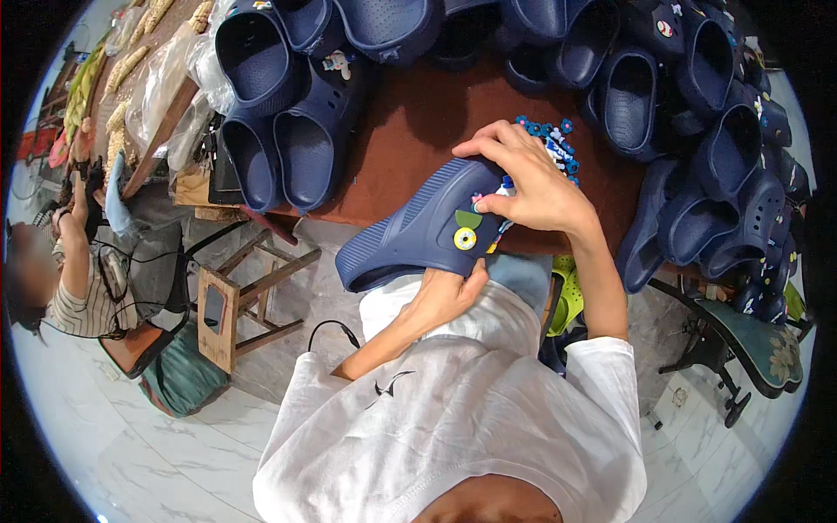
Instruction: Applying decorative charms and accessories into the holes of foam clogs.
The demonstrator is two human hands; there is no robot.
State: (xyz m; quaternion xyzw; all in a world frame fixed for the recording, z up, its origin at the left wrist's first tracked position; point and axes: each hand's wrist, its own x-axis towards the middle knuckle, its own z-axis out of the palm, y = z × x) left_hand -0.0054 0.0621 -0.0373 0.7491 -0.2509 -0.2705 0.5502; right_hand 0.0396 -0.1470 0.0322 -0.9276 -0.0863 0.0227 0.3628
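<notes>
A navy-blue foam clog is held over my lap, at the front edge of the brown-covered table. My left hand reaches into it from below, and its fingers are partly hidden inside. Over the upper right part of the clog, my right hand curls its fingers, with the thumb on a small pink-and-blue charm. A round yellow-and-white charm and a green leaf-shaped charm are fixed on the clog. Behind my right hand lies a heap of blue and white charms.
Navy clogs stand on the left of the brown tablecloth, with several more clogs piled at right. A wooden stool bears a phone. Another person sits at far left. A chair stands at right.
</notes>
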